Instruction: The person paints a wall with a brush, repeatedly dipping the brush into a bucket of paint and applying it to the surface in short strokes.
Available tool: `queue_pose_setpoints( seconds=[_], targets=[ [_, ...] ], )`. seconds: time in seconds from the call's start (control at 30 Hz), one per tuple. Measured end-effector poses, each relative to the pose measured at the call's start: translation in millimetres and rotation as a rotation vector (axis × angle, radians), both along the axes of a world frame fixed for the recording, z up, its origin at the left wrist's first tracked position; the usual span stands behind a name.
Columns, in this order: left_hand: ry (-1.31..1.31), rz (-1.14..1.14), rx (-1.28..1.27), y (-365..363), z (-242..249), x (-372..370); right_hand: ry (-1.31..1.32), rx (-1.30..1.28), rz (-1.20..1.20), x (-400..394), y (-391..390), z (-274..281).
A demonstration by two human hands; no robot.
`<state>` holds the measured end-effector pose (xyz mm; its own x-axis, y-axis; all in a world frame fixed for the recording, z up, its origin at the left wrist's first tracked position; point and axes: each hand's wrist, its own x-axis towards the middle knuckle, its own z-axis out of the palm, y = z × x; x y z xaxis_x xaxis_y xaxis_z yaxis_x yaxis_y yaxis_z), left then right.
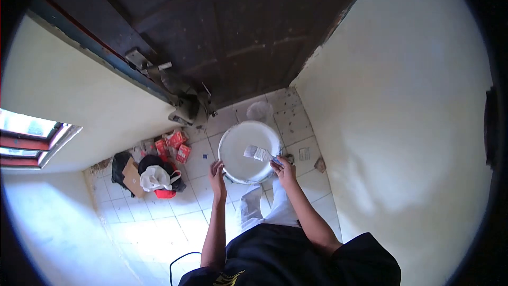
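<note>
A large round bucket of white paint (246, 153) stands on the floor in front of me. Over its right part is a paintbrush (261, 153) with white on its bristles, pointing left. My right hand (284, 170) is closed around the brush's handle at the bucket's right rim. At the bucket's lower left edge, my left hand (217, 175) has its fingers apart and holds nothing; whether it touches the rim is not clear.
A dark wooden door (227, 32) is beyond the bucket. Red packets (176, 142), a white cap (155, 178), cardboard (132, 176) and dark cloth lie on the tiles at left. A pale wall (402, 127) stands at right, a window (32, 137) at far left.
</note>
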<state>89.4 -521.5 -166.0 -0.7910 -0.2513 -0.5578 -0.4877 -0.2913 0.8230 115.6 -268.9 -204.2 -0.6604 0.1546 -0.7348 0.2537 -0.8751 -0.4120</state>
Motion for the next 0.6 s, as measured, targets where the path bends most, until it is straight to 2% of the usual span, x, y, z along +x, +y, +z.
queue_pose_setpoints(
  seconds=[0.07, 0.13, 0.2, 0.27, 0.33, 0.4, 0.43, 0.53, 0.6],
  targets=[
    [0.253, -0.065, -0.114, -16, -38, 8, -0.199, 0.166, 0.101, -13, -17, 10],
    [0.196, -0.063, -0.107, -24, -56, 8, -0.251, 0.23, 0.173, -19, -27, -20],
    [0.211, -0.162, -0.418, -31, -75, 3, -0.06, 0.407, 0.213, -30, -42, -42],
    [0.159, -0.3, -0.633, -36, -80, -4, -0.004, 0.392, 0.195, -44, -53, -58],
    [0.229, -0.208, -0.478, -34, -101, -6, 0.064, 0.494, 0.323, -58, -59, -60],
    [0.073, -0.386, -0.632, -32, -83, -13, 0.069, 0.596, 0.435, -70, -65, -67],
    [0.143, -0.283, -0.528, -32, -92, -11, 0.067, 0.645, 0.509, -75, -65, -71],
    [0.113, -0.374, -0.669, -29, -80, -10, 0.089, 0.616, 0.573, -80, -73, -77],
    [0.156, -0.337, -0.659, -28, -81, -10, 0.091, 0.649, 0.595, -76, -82, -81]
  ],
)
